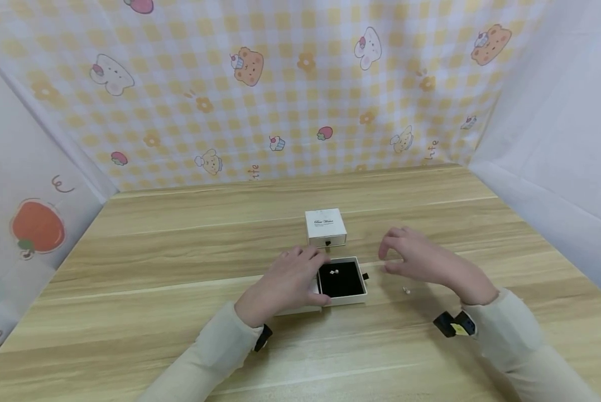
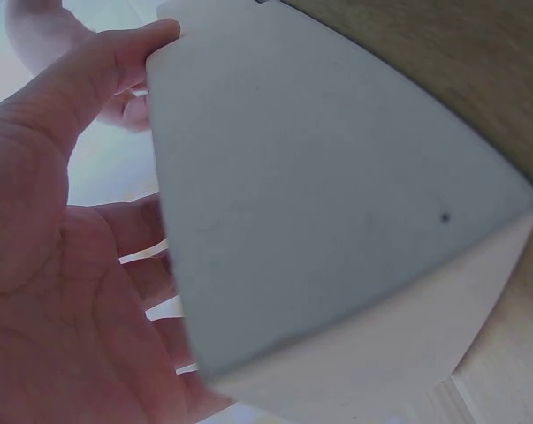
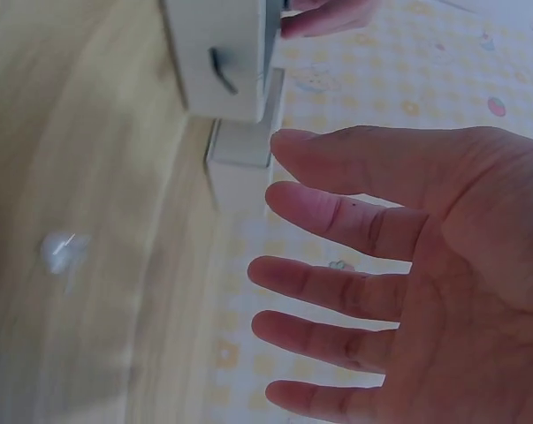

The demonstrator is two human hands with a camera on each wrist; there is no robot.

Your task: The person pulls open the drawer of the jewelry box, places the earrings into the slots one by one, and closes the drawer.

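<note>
A white jewelry box lies under my left hand (image 1: 285, 285), its drawer (image 1: 347, 301) pulled out to the right from the sleeve (image 1: 300, 310). The left thumb lies along the near side and the fingers reach over the far side, gripping the box, whose plain white face (image 2: 319, 177) fills much of the left wrist view. Inside the drawer, small pearl earrings (image 1: 334, 272) rest on black padding. My right hand (image 1: 416, 257) hovers to the right of the drawer, fingers loosely bent and holding nothing. Below it a small shiny earring (image 1: 407, 290) lies on the table.
Behind the opened box stands a second white box (image 1: 325, 224), closed, with dark lettering on its lid and a small black tab. The wooden table (image 1: 179, 240) ends at a yellow checked cloth (image 1: 280, 100) at the back. Pale cloth hangs at both sides.
</note>
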